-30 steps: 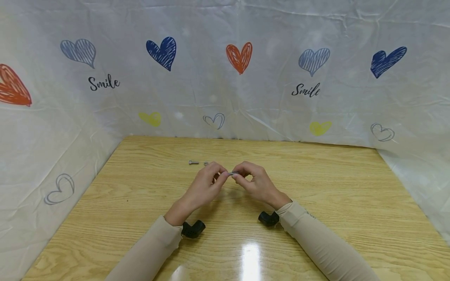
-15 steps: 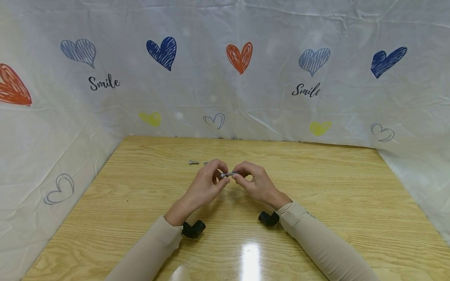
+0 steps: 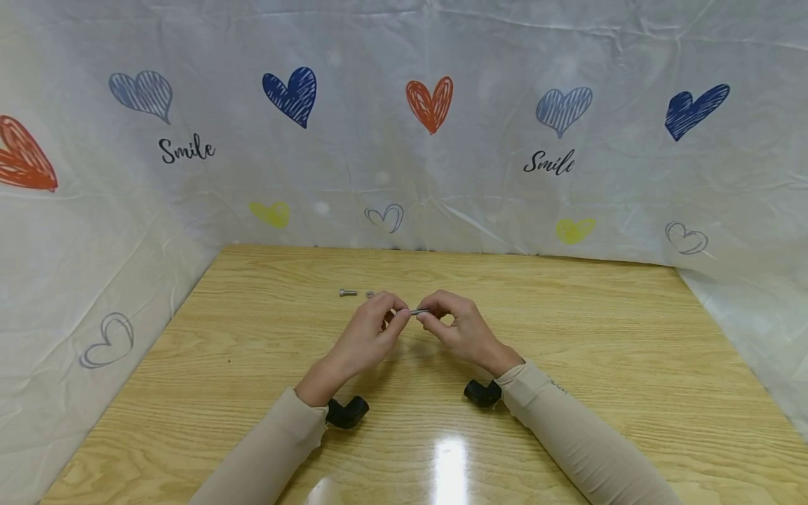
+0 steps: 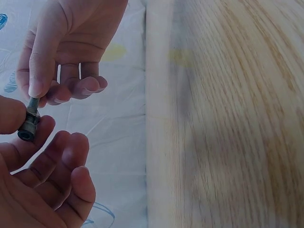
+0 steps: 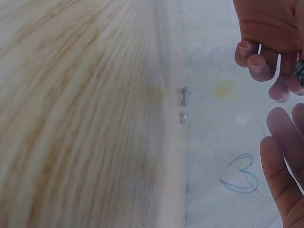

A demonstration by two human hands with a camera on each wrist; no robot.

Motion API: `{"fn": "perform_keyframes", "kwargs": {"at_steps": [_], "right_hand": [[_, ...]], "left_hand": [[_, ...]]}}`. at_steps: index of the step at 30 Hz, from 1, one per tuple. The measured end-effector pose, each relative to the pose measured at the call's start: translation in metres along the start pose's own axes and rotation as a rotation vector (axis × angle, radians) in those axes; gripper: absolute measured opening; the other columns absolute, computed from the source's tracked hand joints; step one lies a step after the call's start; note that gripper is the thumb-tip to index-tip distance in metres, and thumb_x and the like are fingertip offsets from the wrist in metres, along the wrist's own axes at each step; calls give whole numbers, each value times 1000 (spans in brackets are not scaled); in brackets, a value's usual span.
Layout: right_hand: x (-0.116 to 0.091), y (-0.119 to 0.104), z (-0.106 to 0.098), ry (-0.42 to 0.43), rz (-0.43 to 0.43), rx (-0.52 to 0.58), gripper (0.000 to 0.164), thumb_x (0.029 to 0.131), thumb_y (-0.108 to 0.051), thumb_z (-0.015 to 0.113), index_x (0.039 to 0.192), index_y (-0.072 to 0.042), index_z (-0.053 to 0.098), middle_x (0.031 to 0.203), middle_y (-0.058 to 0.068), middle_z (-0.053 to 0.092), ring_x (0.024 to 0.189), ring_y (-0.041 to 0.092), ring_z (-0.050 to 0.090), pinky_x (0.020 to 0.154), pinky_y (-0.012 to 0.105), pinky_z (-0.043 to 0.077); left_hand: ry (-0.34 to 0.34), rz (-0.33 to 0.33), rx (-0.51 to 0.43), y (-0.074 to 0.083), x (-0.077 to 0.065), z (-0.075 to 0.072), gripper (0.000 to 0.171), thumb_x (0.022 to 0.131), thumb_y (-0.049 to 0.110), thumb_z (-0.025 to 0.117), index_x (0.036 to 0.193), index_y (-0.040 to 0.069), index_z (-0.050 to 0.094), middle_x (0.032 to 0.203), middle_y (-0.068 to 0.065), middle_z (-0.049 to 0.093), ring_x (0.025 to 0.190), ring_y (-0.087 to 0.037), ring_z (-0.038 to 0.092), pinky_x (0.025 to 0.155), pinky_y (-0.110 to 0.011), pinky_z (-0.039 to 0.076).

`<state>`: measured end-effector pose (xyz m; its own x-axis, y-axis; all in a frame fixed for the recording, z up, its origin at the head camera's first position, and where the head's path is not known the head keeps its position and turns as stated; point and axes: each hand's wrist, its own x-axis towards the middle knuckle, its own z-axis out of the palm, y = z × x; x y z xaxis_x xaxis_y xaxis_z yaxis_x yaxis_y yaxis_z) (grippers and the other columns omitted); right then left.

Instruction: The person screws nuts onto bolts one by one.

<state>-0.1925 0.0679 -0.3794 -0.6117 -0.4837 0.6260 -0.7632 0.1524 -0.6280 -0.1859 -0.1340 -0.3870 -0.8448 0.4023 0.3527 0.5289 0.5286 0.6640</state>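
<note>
A grey socket-head bolt [image 4: 27, 131] with a nut [image 4: 32, 115] on its shank is held between the two hands, above the table. My left hand [image 3: 362, 337] pinches it at the head end with thumb and forefinger, covering the head in the head view. My right hand [image 3: 463, 331] pinches the threaded end, fingertips close to those of the left. In the left wrist view the other fingers of both hands are loosely curled. A second bolt [image 3: 348, 292] lies on the table beyond the left hand, with a loose nut [image 3: 369, 294] beside it.
The wood-grain table [image 3: 568, 337] runs back to a white cloth backdrop [image 3: 480, 168] printed with hearts and "Smile". A black wrist mount [image 3: 347, 412] sits under the left sleeve, and another black mount [image 3: 482, 393] under the right.
Half a second ago the left thumb and forefinger were spread, baring the bolt head; now they pinch that end again, as one second ago. The right hand has stayed in place.
</note>
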Motion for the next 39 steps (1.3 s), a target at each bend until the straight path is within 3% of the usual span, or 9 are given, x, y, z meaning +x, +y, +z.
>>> {"fn": "perform_keyframes", "kwargs": {"at_steps": [7, 12, 19, 25, 34, 39], "right_hand": [[-1, 2, 1, 0, 5, 15, 10, 91, 6, 60, 97, -2, 63, 88, 10, 64, 73, 17, 59, 67, 35, 52], [0, 0, 1, 5, 10, 14, 8, 90, 6, 61, 96, 1, 63, 88, 11, 64, 73, 18, 59, 66, 38, 52], [0, 0, 1, 7, -2, 4, 8, 90, 6, 61, 95, 1, 63, 87, 11, 64, 73, 18, 60, 66, 38, 52], [0, -1, 1, 3, 1, 12, 9, 90, 8, 60, 96, 2, 63, 86, 14, 64, 72, 21, 60, 67, 38, 52], [0, 0, 0, 2, -1, 9, 8, 90, 7, 60, 96, 3, 63, 85, 9, 64, 72, 20, 60, 66, 38, 52], [0, 0, 0, 2, 4, 17, 8, 90, 6, 60, 97, 2, 63, 87, 9, 64, 73, 20, 60, 67, 38, 52]], "left_hand": [[17, -6, -17, 1, 0, 0, 22, 98, 29, 56, 109, 10, 59, 100, -1, 56, 77, -15, 53, 66, -31, 47], [44, 63, -9, 1, 1, 0, 23, 91, 15, 68, 108, 10, 54, 99, -2, 55, 75, -13, 55, 62, -30, 44], [53, 99, -10, 2, 2, 1, 18, 89, 2, 66, 98, 11, 54, 93, 1, 54, 72, -15, 54, 61, -28, 43], [26, 53, -8, 1, 1, 1, 6, 96, 16, 59, 101, 12, 57, 95, 2, 56, 77, -11, 54, 64, -31, 46], [5, -3, -9, 0, 0, 0, 25, 101, 26, 49, 102, 6, 64, 96, 1, 56, 77, -14, 50, 68, -32, 46], [22, 1, -16, 0, 0, 0, 21, 99, 28, 54, 107, 10, 61, 98, 1, 56, 77, -15, 51, 67, -32, 46]]}}
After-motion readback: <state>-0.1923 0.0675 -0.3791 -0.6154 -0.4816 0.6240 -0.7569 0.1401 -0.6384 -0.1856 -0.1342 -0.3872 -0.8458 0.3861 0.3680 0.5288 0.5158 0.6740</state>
